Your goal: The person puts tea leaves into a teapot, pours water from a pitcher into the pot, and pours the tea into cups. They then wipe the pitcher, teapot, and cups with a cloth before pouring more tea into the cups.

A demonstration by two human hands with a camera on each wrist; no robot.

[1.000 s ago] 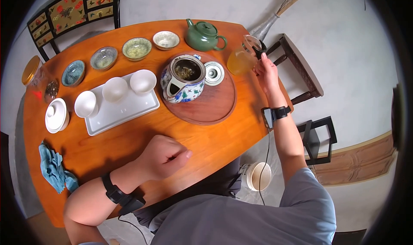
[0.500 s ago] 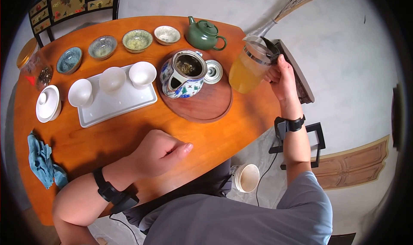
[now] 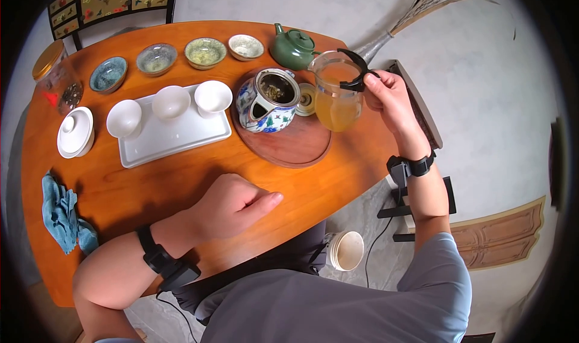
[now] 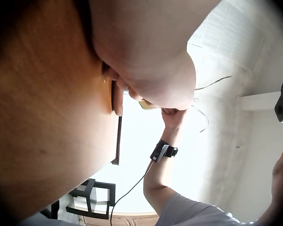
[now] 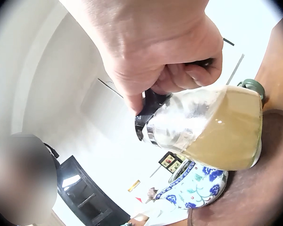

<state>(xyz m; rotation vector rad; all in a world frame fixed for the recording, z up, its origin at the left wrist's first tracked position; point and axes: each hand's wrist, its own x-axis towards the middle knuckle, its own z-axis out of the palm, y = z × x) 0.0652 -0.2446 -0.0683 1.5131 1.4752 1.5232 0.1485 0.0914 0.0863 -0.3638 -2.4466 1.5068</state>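
My right hand grips the black handle of a glass pitcher, which holds cloudy yellow liquid. The pitcher is raised beside a blue-and-white porcelain teapot, over the right part of a round wooden board. That teapot stands without its lid, wet leaves showing inside. Its lid lies to its right, partly behind the pitcher. In the right wrist view the liquid slants across the tilted glass. My left hand rests at the table's near edge, fingers curled in and holding nothing.
Three white cups stand along a white tray. Behind are several glazed bowls and a green teapot. At left are a lidded white bowl, a jar and a blue cloth. A bucket stands below.
My right hand has lifted the pitcher from the table's right side and brought it nearer, then left beside the blue-and-white teapot. The left hand stays resting on the table.
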